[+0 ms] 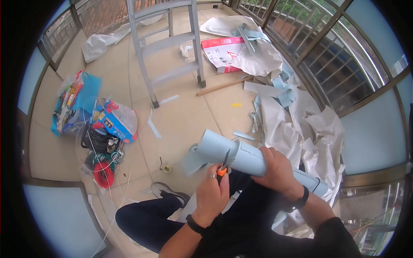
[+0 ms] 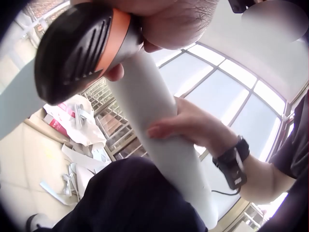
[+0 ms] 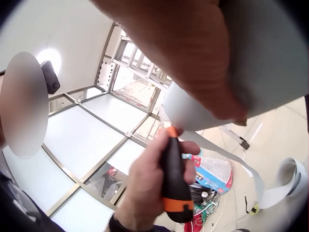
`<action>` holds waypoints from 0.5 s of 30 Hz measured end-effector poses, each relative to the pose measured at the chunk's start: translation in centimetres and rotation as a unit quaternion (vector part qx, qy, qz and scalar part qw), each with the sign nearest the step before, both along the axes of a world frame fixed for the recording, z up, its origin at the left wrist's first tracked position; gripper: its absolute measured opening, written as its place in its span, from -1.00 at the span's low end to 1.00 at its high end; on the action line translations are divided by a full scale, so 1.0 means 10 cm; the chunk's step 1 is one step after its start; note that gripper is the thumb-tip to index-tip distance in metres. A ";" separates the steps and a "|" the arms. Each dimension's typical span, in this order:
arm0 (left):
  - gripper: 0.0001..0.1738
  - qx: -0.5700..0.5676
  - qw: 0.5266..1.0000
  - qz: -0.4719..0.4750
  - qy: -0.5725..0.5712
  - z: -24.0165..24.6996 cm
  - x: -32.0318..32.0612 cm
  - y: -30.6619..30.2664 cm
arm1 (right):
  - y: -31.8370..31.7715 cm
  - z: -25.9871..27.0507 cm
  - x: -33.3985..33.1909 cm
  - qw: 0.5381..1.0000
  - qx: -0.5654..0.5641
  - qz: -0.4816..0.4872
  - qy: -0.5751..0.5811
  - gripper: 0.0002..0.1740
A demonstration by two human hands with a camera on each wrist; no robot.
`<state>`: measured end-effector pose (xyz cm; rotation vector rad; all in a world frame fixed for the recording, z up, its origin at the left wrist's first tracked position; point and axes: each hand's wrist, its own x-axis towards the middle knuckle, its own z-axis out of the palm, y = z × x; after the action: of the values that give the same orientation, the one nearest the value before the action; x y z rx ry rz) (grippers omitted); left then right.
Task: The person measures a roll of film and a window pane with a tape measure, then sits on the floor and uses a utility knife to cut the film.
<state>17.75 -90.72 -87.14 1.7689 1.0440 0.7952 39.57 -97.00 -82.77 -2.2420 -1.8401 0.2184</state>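
Observation:
A long roll of pale blue sheet (image 1: 213,144) lies slantwise over the person's lap. The right hand (image 1: 279,172) grips it around the middle, thumb and fingers wrapped on its curve. In the left hand (image 1: 211,195) is a utility knife (image 1: 222,171) with a black and orange handle. Its blade points up against the roll, beside a cut edge. From the roll's far end hangs a loose strip (image 3: 263,191), curled at its tip in the right wrist view. The knife handle (image 2: 82,53) looms large in the left wrist view, with the roll behind it.
A metal stepladder (image 1: 167,45) stands ahead. Crumpled white sheeting (image 1: 292,129) and blue offcuts line the right side. To the left lie a blue and red bag (image 1: 122,122), coiled cables and a red coil (image 1: 103,174). A small tape measure (image 1: 167,167) sits near the shoe.

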 end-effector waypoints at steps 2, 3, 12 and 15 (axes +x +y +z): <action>-0.63 0.023 0.999 -0.004 0.032 0.11 -0.12 0.00 | 0.01 0.00 -0.03 1.000 0.012 -0.010 -0.004 -0.13; -0.62 0.065 0.995 -0.018 0.071 0.17 -0.16 0.02 | 0.00 -0.02 -0.06 0.999 0.025 -0.023 -0.005 -0.15; -0.60 0.066 0.960 -0.097 0.255 0.56 -0.09 0.17 | 0.01 -0.11 -0.18 0.998 0.040 -0.026 -0.039 -0.16; -0.68 0.083 0.949 -0.101 0.288 0.54 -0.04 0.14 | 0.01 -0.13 -0.19 0.997 0.049 -0.024 -0.047 -0.16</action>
<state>17.34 -89.28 -81.75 2.2855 1.1574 0.2378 37.68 -96.90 -84.04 -2.2623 -1.7984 0.0149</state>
